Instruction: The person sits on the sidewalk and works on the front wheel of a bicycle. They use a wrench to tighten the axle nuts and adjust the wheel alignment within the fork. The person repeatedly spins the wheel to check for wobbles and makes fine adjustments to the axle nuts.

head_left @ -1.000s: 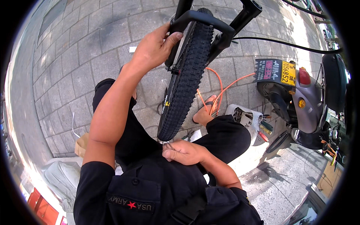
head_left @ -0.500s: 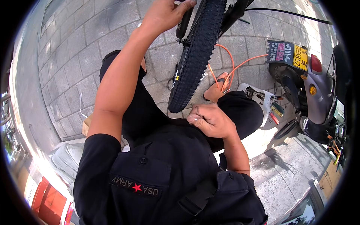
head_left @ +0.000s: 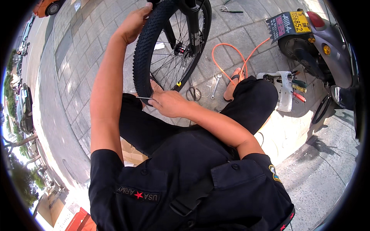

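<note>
A bicycle front wheel with a knobby black tire [head_left: 143,54] stands before me in its black fork [head_left: 192,29]. My left hand [head_left: 133,26] grips the tire's upper left side, its fingertips curled over the tread and partly hidden. Low on the wheel, my right hand [head_left: 169,104] is closed on a thin metal rod [head_left: 144,97]. The rod sticks out to the left across the lower tire; its other end is hidden in the fingers. Spokes and the hub [head_left: 179,49] show inside the rim.
On the paving lie a wrench [head_left: 216,86], scissors [head_left: 193,93] and pliers [head_left: 232,11]. An orange hose [head_left: 214,54] loops past my sandaled foot [head_left: 231,90]. To the right are a white tool container [head_left: 285,96], a red-handled screwdriver [head_left: 299,97] and a parked scooter [head_left: 331,42]. A cardboard box [head_left: 133,154] sits below my left knee.
The wheel has turned from edge-on to show its spokes and shifted left. My left hand has moved left onto the tire. My right hand has gone left and up to the lower tire.
</note>
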A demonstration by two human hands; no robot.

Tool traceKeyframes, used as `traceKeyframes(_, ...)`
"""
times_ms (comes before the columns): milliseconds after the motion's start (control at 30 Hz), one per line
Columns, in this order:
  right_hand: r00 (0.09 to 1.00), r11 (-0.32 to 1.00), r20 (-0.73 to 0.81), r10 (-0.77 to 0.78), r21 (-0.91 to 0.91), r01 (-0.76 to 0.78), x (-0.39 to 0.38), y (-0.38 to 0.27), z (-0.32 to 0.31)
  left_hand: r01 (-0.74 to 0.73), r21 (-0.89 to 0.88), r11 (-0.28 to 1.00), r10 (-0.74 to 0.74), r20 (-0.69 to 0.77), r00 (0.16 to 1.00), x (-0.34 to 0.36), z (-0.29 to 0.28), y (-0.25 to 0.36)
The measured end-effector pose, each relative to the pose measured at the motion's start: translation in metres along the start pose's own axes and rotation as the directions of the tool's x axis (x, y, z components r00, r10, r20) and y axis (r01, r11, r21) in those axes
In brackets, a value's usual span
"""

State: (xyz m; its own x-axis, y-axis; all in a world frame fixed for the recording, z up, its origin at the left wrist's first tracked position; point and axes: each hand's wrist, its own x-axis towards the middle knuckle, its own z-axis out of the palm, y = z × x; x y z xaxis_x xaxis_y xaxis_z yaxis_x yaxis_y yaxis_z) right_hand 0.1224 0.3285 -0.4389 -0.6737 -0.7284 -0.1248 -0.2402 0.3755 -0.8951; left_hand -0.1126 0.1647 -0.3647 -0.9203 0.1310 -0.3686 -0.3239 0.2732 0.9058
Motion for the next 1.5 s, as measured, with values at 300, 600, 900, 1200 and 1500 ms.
traceKeyframes(300,0.993,0.991,0.085,0.083,-0.109,-0.074,0.040,0.027,-0.003,-0.067,0.571,0.818,0.198,-0.170,0.965,0.032,-0.012,0.029)
traceKeyframes(600,0.812,0.830,0.268,0.518,-0.387,-0.402,-0.059,0.091,-0.011,-0.342,0.758,0.556,0.499,0.025,0.866,0.051,-0.031,0.024)
traceKeyframes(900,0.204,0.666,0.813,0.546,-0.273,-0.694,-0.084,0.158,0.081,-0.107,0.735,0.669,0.554,-0.398,0.731,0.030,-0.048,-0.021)
traceKeyframes(1200,0.000,0.480,0.980,0.197,-0.096,-0.872,-0.099,0.207,0.146,-0.387,0.391,0.835,0.547,-0.513,0.661,-0.034,0.013,-0.034)
traceKeyframes(1500,0.116,0.660,0.843,0.526,-0.317,-0.681,-0.016,0.195,0.035,-0.367,0.457,0.810,0.573,-0.491,0.656,-0.028,0.005,-0.038)
